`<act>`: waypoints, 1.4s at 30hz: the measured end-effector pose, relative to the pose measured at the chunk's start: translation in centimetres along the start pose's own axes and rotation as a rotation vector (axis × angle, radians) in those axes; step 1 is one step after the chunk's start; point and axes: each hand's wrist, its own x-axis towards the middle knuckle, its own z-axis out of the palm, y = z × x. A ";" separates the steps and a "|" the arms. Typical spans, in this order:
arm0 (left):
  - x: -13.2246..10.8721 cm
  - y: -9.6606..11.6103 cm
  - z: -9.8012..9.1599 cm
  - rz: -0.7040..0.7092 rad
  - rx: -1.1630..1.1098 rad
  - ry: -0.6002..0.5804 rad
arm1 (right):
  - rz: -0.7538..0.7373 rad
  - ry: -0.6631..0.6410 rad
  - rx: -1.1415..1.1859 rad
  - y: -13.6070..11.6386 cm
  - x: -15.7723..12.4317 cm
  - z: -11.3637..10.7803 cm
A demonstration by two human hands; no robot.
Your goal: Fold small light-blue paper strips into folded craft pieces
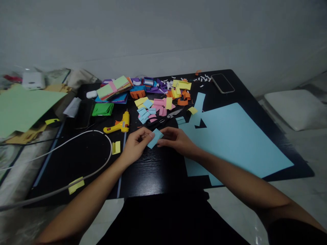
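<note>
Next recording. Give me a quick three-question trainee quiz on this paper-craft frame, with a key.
1. True or false: the left hand and the right hand both hold the small blue paper piece.
2. Pick one: the yellow glue gun lies A) left of the scissors, B) right of the scissors, C) in the right hand.
3. Fill in: the table top is ___ in colour.
Key: 1 true; 2 A; 3 black.

a black tabletop [158,177] is set vs. a plain pale wall [163,30]; a white cushion [296,107] is seen at rt.
</note>
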 end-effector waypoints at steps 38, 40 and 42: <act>-0.4 0.1 -1.1 0.324 0.001 -0.144 | -0.296 0.231 -0.274 0.1 -0.6 0.4; -0.4 -0.1 -0.7 0.254 -0.032 -0.063 | -0.330 0.237 -0.307 0.2 -0.7 0.6; -0.4 -0.2 -0.3 0.234 0.059 -0.004 | -0.358 0.252 -0.321 0.4 -0.8 0.7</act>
